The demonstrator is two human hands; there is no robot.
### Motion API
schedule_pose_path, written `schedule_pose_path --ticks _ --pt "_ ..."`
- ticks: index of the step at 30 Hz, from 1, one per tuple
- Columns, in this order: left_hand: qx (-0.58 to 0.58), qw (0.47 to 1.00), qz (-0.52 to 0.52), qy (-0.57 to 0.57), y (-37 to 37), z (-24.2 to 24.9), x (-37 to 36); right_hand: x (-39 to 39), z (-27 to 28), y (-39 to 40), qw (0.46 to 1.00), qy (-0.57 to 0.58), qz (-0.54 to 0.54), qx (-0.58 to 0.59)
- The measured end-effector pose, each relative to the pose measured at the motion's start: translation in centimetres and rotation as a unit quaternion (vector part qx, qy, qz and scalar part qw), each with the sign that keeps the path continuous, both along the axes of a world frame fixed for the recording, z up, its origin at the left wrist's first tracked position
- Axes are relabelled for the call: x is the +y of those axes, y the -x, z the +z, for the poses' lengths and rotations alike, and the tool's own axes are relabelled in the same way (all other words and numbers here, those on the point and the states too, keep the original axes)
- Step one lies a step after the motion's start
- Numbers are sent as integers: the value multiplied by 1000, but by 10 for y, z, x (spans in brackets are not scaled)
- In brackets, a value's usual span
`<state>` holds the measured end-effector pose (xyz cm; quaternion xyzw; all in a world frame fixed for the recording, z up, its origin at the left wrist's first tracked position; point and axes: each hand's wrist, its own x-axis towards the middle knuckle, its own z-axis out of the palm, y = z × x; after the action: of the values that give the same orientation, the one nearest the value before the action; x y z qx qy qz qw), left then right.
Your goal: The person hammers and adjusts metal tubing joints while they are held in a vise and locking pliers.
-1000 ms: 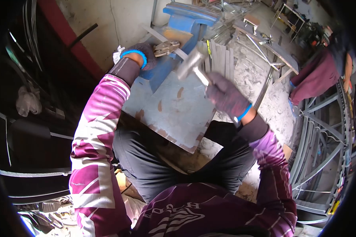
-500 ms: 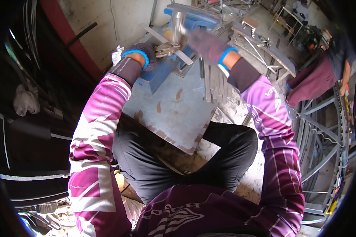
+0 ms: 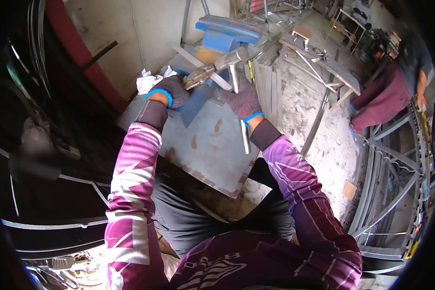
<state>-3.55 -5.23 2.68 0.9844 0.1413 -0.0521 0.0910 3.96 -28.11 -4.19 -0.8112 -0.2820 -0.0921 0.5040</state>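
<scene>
My left hand (image 3: 176, 92), in a dark knit glove with a blue cuff, is closed on locking pliers (image 3: 199, 76). Their jaws are at a flat metal strip (image 3: 190, 56) lying slantwise. My right hand (image 3: 244, 101), gloved the same way, is wrapped round the metal handle of a hammer (image 3: 231, 59). The hammer's head is up beside the pliers' jaws, and its handle reaches down below my hand. Under both hands is a grey metal plate (image 3: 208, 145) with brown patches. Behind the hammer stands a blue metal vise or anvil (image 3: 227, 33).
Crumpled white material (image 3: 151, 81) is beside my left hand. Metal bars (image 3: 270, 87) lie to the right. A wooden bench (image 3: 324, 63) stands beyond. A person (image 3: 396, 82) in maroon trousers is at the right, near a metal frame (image 3: 389, 183).
The hammer has come down and toward me with my right hand and is sharper now. My left hand and the pliers have moved slightly nearer to me.
</scene>
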Motion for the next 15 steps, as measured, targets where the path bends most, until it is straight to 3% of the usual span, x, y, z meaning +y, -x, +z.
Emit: schedule_pose_path --ticks 1,5,8,15 --pt "-11 1000 5 -16 19 32 -21 5 -4 0 999 18 -21 33" --pt "36 999 3 -36 16 37 -21 11 -16 4 996 -27 -31 82" --pt "-34 994 -15 -101 5 4 -3 3 -18 15 997 -50 -47 43" --pt "-8 993 2 -114 1 -4 -5 -19 -26 45 991 -86 -80 72"
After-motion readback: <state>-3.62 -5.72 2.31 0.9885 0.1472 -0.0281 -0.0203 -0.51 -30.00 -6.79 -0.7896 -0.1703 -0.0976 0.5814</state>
